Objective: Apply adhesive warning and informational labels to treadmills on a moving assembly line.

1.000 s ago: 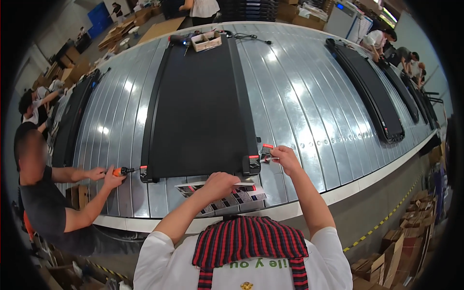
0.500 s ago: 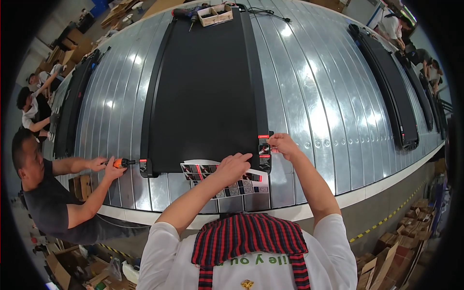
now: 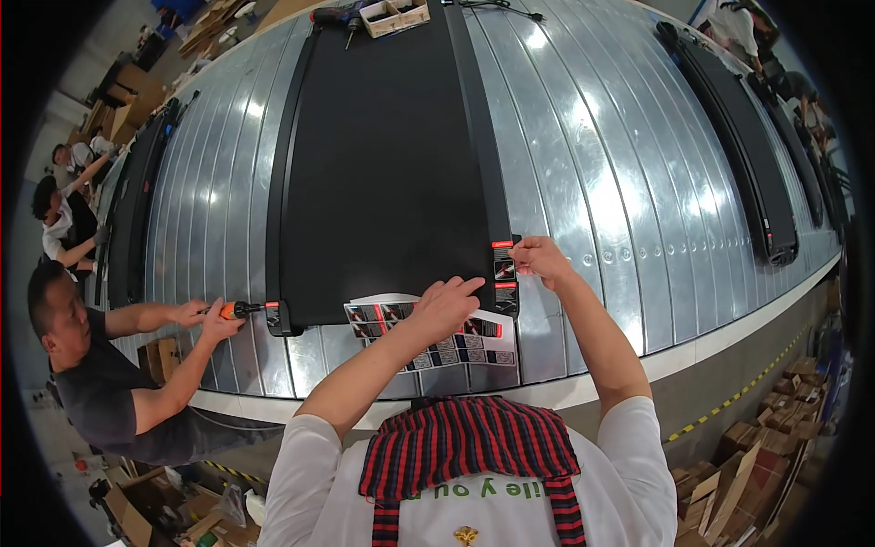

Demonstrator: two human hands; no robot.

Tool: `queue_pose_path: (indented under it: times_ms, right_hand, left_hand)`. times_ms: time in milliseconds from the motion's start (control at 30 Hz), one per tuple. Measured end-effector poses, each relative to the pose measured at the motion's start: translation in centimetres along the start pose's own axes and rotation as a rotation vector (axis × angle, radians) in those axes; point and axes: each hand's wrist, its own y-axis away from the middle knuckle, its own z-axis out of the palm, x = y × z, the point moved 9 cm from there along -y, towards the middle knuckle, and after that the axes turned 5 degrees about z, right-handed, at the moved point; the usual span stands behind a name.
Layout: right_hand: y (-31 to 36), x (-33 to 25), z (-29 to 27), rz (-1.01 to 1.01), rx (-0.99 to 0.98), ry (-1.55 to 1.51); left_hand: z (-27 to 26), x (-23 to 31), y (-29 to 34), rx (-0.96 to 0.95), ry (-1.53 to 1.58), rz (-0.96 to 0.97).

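Observation:
A long black treadmill deck (image 3: 383, 173) lies in front of me on the metal-slatted table. My right hand (image 3: 545, 259) pinches the edge of a red-topped warning label (image 3: 503, 260) at the near end of the right side rail. Below it sits a second label (image 3: 506, 296) of the same look. My left hand (image 3: 448, 305) lies palm down across the deck's near edge, fingers stretched toward the right rail. Beneath its wrist spreads a sheet of labels (image 3: 433, 356), overhanging the near edge. The left thumb is hidden.
At left a co-worker (image 3: 100, 365) holds an orange power screwdriver (image 3: 234, 311) against the left rail end. A drill (image 3: 342, 18) and a divided wooden box (image 3: 394, 16) lie on the deck's far end. More black decks (image 3: 729, 137) stand farther right. Cardboard (image 3: 729, 483) piles below.
The view has shifted slightly. My right hand stays at the label on the rail, its fingers a little changed. The left hand and label sheet keep their places on the deck.

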Motion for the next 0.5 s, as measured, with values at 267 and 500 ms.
queue_pose_path:
  times_ms: [267,500]
  right_hand:
    - [0.42,-0.11,0.10,0.017,0.005,-0.042]
    - [0.10,-0.05,-0.02,0.012,-0.009,-0.045]
  left_hand:
    - [0.25,-0.03,-0.24,-0.037,-0.024,0.009]
    - [0.46,-0.05,-0.45,-0.077,-0.040,0.002]
